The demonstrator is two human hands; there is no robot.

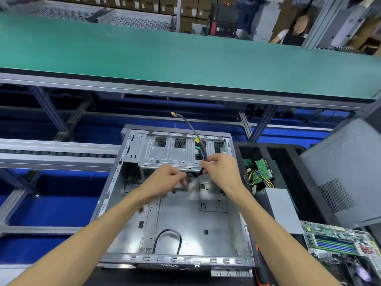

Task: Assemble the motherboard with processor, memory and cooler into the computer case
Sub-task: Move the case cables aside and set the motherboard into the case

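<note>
Over the open computer case (177, 219), my right hand (220, 168) pinches the cable bundle (198, 141); my left hand (167, 178) is curled on its lower end, grip unclear. I judge it best to route the bundle clear of the tray, leaving room for the motherboard (338, 240).

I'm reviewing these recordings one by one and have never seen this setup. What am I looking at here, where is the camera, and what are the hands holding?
There is no robot: the single picture comes from a camera worn on a person's head, looking forward and down at their own arms. Below lies an open computer case, its floor bare metal with no board fitted yet. The right hand pinches a dark cable bundle that rises to a yellow connector. The left hand has curled fingers near the cable's lower end; what it grips is blurred. The motherboard with memory sticks waits at the right. Behind runs a green conveyor belt.
</note>
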